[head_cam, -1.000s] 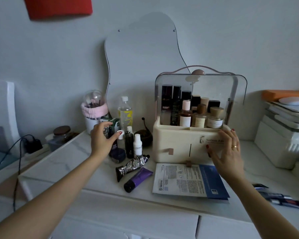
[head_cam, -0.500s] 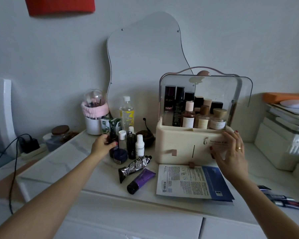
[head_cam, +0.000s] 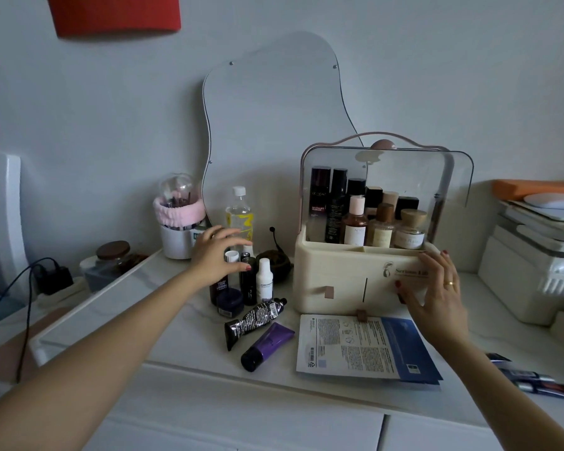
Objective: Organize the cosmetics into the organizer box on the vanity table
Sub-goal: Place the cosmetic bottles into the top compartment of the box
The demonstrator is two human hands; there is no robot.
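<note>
The cream organizer box (head_cam: 349,281) stands on the white vanity table (head_cam: 189,330) with its clear lid raised and several bottles inside. My right hand (head_cam: 437,291) lies flat against its front right side, fingers spread. My left hand (head_cam: 217,255) hovers with fingers apart over a cluster of small bottles: a white-capped one (head_cam: 232,257), a dark bottle (head_cam: 248,284), a white bottle (head_cam: 264,281) and a dark jar (head_cam: 230,302). A silver-black tube (head_cam: 254,319) and a purple tube (head_cam: 267,346) lie in front. A sheet-mask packet (head_cam: 362,349) lies before the box.
A wavy mirror (head_cam: 271,138) leans on the wall. A brush holder with a pink band (head_cam: 178,219), a clear water bottle (head_cam: 240,213) and a dark round pot (head_cam: 275,262) stand behind the cluster. White stacked items (head_cam: 534,255) sit at right. Sachets (head_cam: 534,379) lie near the right edge.
My left hand has lifted from beside the small dark bottle and now spreads above the cluster. My right hand stays on the box front.
</note>
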